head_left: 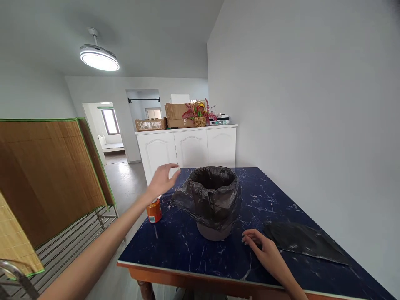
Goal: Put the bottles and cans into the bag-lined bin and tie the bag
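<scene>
A grey bin [214,233] stands upright on the dark blue table, with a black bin liner [215,202] inside it and folded over its rim. Loose plastic spreads out from the liner's left side. My left hand [164,180] is in the air just left of the bin, thumb and fingers apart, holding nothing. Below that hand is an orange can [154,210] near the table's left edge. My right hand [262,246] rests low at the right of the bin, fingers loosely bent and nothing visible in them. A flat, folded black plastic bag [304,241] lies to its right.
The marbled blue table [187,256] meets the grey wall [306,104] on the right. Behind it stands a white cabinet [190,148] bearing cardboard boxes [176,114] and a flower basket [199,121]. A metal rack [78,233] with bamboo mats [50,175] is at left.
</scene>
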Motion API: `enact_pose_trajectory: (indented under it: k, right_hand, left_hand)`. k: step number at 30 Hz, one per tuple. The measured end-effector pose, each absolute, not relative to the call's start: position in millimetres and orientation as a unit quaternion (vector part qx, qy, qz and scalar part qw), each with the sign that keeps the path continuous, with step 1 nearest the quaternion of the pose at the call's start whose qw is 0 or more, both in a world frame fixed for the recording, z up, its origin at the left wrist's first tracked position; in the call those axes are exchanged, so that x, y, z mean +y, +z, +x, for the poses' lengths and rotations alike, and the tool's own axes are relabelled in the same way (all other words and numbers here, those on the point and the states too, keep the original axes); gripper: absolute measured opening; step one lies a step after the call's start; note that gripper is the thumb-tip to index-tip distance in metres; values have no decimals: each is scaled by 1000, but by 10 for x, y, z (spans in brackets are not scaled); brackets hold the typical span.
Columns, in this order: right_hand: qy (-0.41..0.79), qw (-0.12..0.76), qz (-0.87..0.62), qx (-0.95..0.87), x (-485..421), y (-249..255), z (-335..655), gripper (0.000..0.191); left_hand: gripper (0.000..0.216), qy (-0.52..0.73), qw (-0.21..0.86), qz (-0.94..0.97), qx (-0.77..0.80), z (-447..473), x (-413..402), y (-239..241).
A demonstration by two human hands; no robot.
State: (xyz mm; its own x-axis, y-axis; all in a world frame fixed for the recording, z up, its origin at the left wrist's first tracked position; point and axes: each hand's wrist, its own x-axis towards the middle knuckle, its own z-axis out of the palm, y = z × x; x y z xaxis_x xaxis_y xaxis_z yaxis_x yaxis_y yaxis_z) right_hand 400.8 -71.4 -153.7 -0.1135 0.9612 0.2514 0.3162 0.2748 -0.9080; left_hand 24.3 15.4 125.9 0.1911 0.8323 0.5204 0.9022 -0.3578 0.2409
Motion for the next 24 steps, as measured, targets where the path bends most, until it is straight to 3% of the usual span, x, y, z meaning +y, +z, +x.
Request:
enact_pose_trajectory:
  k: [5,11,14,19,24]
  right_hand:
    - [346,467,-487,-652,-723,-1548,4011,43]
    - [340,471,-483,-655,-723,-1530,4004,43]
    - [342,471,-482,-654,-714,-1535,4004,43]
    - [342,477,-477,-654,-698,-1575,4007,41]
    - [346,471,-483,-653,-693,-1600,4011,43]
  left_hand:
    - [75,-225,26,-707,-670,-548,200,797]
    - [67,-244,-54,-688,-681,-891,118,330]
    - [72,-327,-33,-659,-676,-843,152,492]
    - [73,-498,15,-629,-597,-408,173,1188]
    - [61,-541,-93,-714,-434,471,-116,1666]
